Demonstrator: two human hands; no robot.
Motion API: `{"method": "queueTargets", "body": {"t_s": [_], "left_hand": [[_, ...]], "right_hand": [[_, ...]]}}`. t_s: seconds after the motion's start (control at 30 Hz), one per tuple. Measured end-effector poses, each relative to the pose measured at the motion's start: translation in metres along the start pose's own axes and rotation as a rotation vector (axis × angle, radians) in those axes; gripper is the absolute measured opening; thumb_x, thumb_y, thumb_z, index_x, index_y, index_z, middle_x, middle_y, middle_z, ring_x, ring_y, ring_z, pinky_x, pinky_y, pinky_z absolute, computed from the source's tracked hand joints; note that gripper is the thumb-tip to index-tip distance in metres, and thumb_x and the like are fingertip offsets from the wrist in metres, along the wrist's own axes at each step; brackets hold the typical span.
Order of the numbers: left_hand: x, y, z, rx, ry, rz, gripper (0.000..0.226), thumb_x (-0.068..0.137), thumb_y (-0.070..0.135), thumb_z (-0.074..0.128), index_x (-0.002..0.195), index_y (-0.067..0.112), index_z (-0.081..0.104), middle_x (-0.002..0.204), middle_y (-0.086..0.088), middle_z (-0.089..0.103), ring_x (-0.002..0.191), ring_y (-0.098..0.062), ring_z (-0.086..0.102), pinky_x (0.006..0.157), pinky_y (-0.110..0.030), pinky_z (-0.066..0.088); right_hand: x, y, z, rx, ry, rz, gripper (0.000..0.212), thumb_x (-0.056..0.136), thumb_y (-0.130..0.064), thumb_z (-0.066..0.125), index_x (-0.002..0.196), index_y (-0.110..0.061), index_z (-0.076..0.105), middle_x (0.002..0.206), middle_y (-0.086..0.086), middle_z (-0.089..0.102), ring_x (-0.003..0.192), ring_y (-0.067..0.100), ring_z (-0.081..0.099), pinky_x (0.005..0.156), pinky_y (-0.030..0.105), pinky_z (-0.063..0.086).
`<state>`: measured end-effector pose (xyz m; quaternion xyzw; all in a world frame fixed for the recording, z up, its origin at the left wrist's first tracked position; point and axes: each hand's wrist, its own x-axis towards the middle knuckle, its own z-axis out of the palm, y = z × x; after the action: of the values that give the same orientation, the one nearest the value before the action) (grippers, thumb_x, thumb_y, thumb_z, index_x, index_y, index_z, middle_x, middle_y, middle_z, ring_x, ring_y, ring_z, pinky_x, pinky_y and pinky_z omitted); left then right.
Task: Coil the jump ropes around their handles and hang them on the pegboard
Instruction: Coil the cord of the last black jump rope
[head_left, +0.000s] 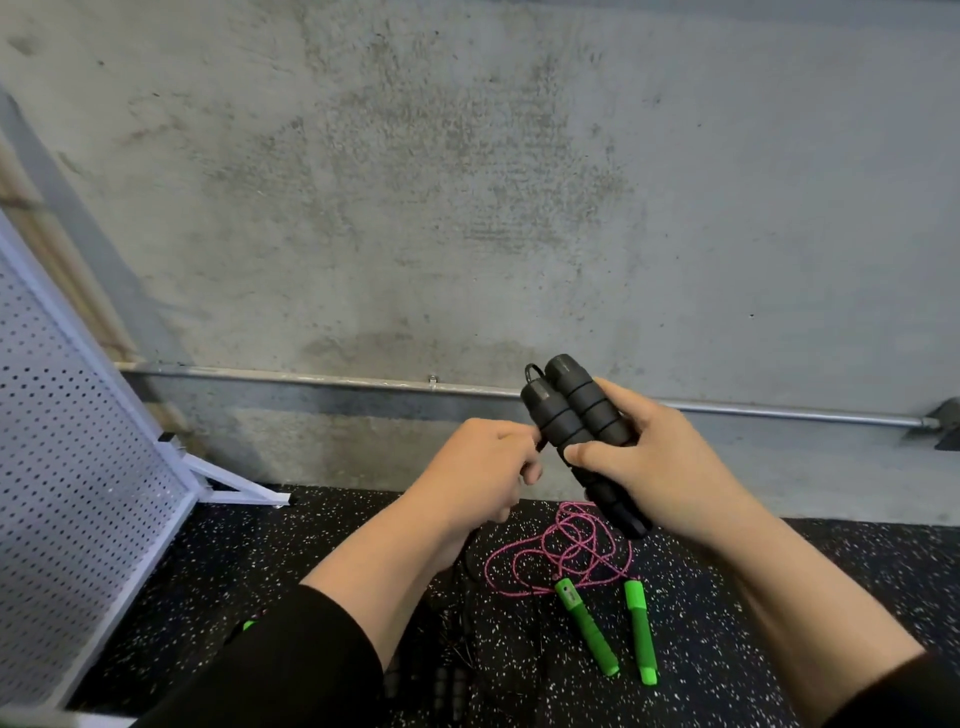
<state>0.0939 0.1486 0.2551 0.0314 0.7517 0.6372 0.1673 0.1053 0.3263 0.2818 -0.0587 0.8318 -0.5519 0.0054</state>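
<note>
1. The right hand (670, 462) grips two black foam handles (582, 421) side by side, thumb across their fronts and fingers curled behind, holding them up in front of the concrete wall (467, 182).
2. The left hand (480, 467) is closed on the thin black cord (541, 445), pinching it just beside the handles; a few turns already ring the foam.
3. The rest of the cord drops below the left hand toward the speckled rubber floor (779, 597); it is dark against dark there, so its slack probably lies by the left forearm.
4. Judged by look: the foam is soft and grippy, so a firm mid-handle clasp suits; the cord is light, limp and springy, and needs tension at each turn or the coils will loosen.
5. A pink rope (561, 551) with green handles (587, 629) lies uncoiled on the floor.
6. The white pegboard (67, 467) leans at the left, well apart.
</note>
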Motion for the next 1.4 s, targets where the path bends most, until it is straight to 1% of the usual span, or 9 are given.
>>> {"method": "queueTargets", "body": {"t_s": [0.17,0.37,0.53,0.63,0.77,0.83,0.97,1.17,1.4], "left_hand": [[0.004,-0.001,0.000,-0.377,-0.027,-0.196,0.035,0.100,0.047,0.055,0.083,0.017,0.054,0.069,0.000,0.050,0.047,-0.008,0.026,0.043,-0.021,0.019],[0.000,-0.003,-0.001,-0.499,0.034,-0.330,0.057,0.078,0.074,0.066,0.077,0.018,0.057,0.063,0.002,0.049,0.043,-0.006,0.023,0.037,-0.019,0.018],[-0.003,-0.002,-0.002,-0.489,0.130,-0.298,0.049,0.080,0.064,0.072,0.074,0.018,0.056,0.055,0.004,0.043,0.046,-0.008,0.026,0.040,-0.021,0.017],[-0.003,0.003,-0.005,-0.479,0.134,-0.237,0.045,0.085,0.060,0.067,0.078,0.017,0.057,0.057,0.003,0.044,0.045,-0.009,0.025,0.042,-0.022,0.015],[-0.006,0.009,-0.001,-0.450,0.064,-0.145,0.039,0.095,0.047,0.060,0.069,0.020,0.049,0.053,0.008,0.041,0.046,-0.008,0.024,0.052,-0.029,0.010],[-0.007,0.009,0.003,-0.437,0.041,-0.128,0.038,0.095,0.043,0.059,0.066,0.021,0.049,0.054,0.009,0.037,0.047,-0.008,0.025,0.052,-0.029,0.010],[-0.005,0.008,0.003,-0.379,0.019,-0.116,0.032,0.093,0.044,0.061,0.073,0.019,0.055,0.058,0.008,0.036,0.049,-0.009,0.027,0.056,-0.032,0.011],[-0.002,0.007,-0.001,-0.292,-0.012,-0.108,0.037,0.092,0.054,0.062,0.081,0.018,0.063,0.063,0.007,0.043,0.050,-0.010,0.033,0.050,-0.028,0.019],[-0.002,0.006,-0.007,-0.184,-0.051,-0.155,0.049,0.090,0.069,0.055,0.075,0.026,0.073,0.069,-0.005,0.051,0.045,-0.011,0.024,0.046,-0.023,0.017]], "right_hand": [[0.004,0.013,0.012,-0.481,0.103,-0.060,0.079,0.080,-0.027,0.076,0.141,-0.062,0.039,0.099,-0.009,0.071,0.092,0.016,0.065,0.080,0.032,0.053],[-0.005,0.010,0.031,-0.887,0.012,-0.252,0.088,0.092,-0.035,0.064,0.150,-0.062,0.003,0.109,-0.010,0.055,0.099,0.021,0.062,0.076,0.040,0.054],[-0.006,0.004,0.034,-0.730,-0.160,-0.233,0.066,0.099,-0.049,0.050,0.152,-0.052,0.011,0.115,-0.010,0.048,0.106,0.014,0.054,0.087,0.037,0.050],[-0.004,0.001,0.030,-0.390,-0.170,-0.118,0.047,0.101,-0.050,0.046,0.146,-0.040,0.039,0.113,-0.013,0.054,0.099,-0.002,0.055,0.089,0.025,0.043],[-0.006,0.004,0.018,0.130,-0.236,0.309,0.080,0.074,-0.061,0.079,0.143,-0.038,0.046,0.116,-0.002,0.071,0.095,0.012,0.072,0.088,0.037,0.056],[-0.009,0.002,0.013,0.229,-0.321,0.327,0.060,0.081,-0.045,0.079,0.134,-0.040,0.053,0.110,0.002,0.076,0.091,0.017,0.074,0.077,0.036,0.057],[-0.010,0.001,0.010,0.253,-0.311,0.256,0.037,0.091,-0.029,0.070,0.115,-0.056,0.062,0.109,0.013,0.070,0.075,0.026,0.063,0.062,0.037,0.044],[-0.006,0.007,0.010,0.240,-0.250,0.193,0.041,0.089,-0.023,0.074,0.124,-0.038,0.058,0.095,0.010,0.068,0.067,0.019,0.058,0.052,0.034,0.042],[-0.001,0.008,0.009,-0.260,0.034,0.053,0.051,0.081,-0.028,0.077,0.122,-0.042,0.050,0.106,-0.015,0.066,0.083,0.008,0.067,0.077,0.032,0.054]]}}
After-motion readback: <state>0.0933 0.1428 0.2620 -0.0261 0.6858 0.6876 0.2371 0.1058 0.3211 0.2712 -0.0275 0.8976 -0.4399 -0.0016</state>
